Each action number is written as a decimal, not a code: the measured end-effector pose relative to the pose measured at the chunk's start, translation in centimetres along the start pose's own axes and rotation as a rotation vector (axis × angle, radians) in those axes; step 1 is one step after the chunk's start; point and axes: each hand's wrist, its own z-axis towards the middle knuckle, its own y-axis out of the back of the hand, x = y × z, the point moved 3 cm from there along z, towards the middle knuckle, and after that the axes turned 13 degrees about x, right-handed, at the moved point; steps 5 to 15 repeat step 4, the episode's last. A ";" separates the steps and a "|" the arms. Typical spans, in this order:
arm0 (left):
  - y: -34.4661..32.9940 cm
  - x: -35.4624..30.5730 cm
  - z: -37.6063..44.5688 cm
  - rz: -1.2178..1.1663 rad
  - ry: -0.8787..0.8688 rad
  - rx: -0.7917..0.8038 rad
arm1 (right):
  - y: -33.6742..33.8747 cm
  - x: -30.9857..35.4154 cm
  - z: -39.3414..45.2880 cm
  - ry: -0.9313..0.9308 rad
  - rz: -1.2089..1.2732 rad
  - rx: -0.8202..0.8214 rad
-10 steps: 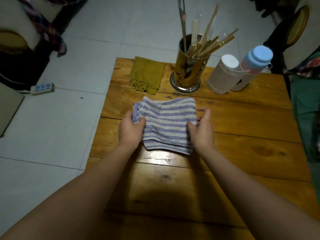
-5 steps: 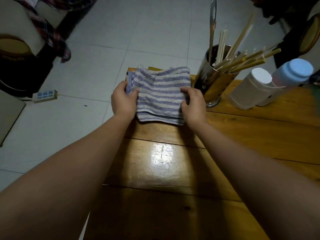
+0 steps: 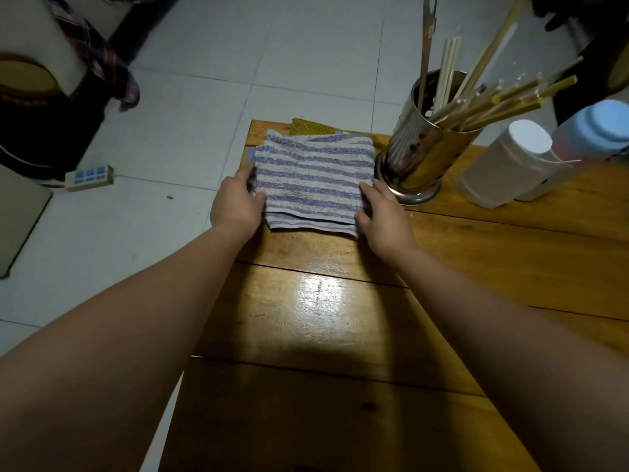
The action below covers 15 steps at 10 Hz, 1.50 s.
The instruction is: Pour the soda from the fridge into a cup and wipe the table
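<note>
A folded towel with purple and white stripes (image 3: 311, 180) lies flat near the far left corner of the wooden table (image 3: 326, 315). My left hand (image 3: 236, 202) pinches its near left edge. My right hand (image 3: 383, 212) pinches its near right corner. The towel covers most of a yellow knitted cloth (image 3: 308, 127), of which only the far edge shows. No soda and no cup are in view.
A steel holder full of chopsticks (image 3: 420, 155) stands just right of the towel. A white bottle (image 3: 503, 165) and a blue-capped bottle (image 3: 592, 134) lie beyond it. A power strip (image 3: 89, 177) lies on the tiled floor at the left.
Both hands have carried the towel away from me, from the table's middle to the far left corner, and laid it over the yellow cloth.
</note>
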 end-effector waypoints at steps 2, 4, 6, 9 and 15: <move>-0.1 -0.4 -2.9 0.250 0.051 0.007 | 1.1 -0.8 -2.2 0.033 -0.056 0.021; 0.3 -2.8 -7.8 0.430 -0.007 0.006 | 4.8 -1.4 -7.6 0.178 -0.185 -0.032; 0.3 -2.8 -7.8 0.430 -0.007 0.006 | 4.8 -1.4 -7.6 0.178 -0.185 -0.032; 0.3 -2.8 -7.8 0.430 -0.007 0.006 | 4.8 -1.4 -7.6 0.178 -0.185 -0.032; 0.3 -2.8 -7.8 0.430 -0.007 0.006 | 4.8 -1.4 -7.6 0.178 -0.185 -0.032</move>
